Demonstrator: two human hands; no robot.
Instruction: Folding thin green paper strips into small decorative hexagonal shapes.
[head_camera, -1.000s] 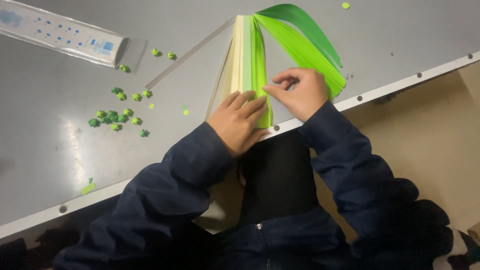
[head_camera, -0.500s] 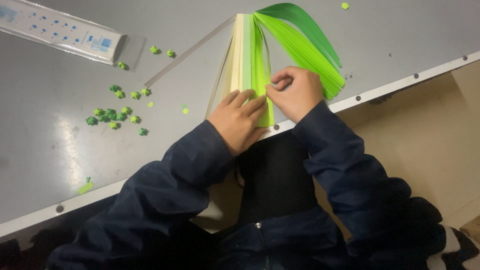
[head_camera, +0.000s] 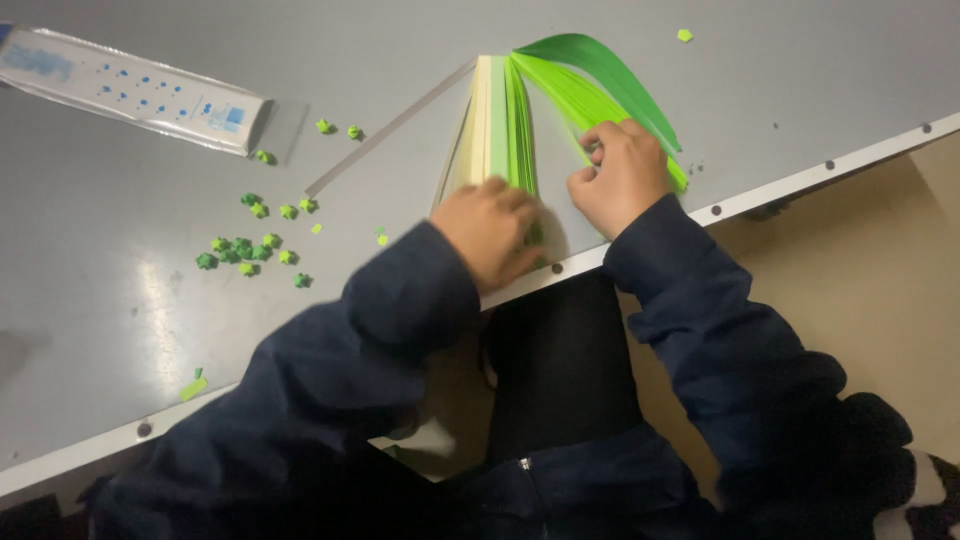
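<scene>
A fanned bundle of long paper strips (head_camera: 505, 110), pale yellow through bright green, lies on the grey table (head_camera: 120, 320) near its front edge. My left hand (head_camera: 492, 232) presses flat on the near end of the strips. My right hand (head_camera: 622, 175) is curled on the bright green strips at the right side of the fan, fingers pinching them. Several tiny folded green paper stars (head_camera: 250, 248) lie scattered to the left of the bundle.
A long clear plastic packet (head_camera: 130, 88) with blue print lies at the far left. A thin grey strip (head_camera: 390, 128) lies diagonally beside the bundle. Small green scraps (head_camera: 193, 386) sit near the table's front edge, one more (head_camera: 684, 35) at the far right.
My right hand has moved up and right along the green strips. My left hand has shifted slightly and stays pressed on the bundle's near end.
</scene>
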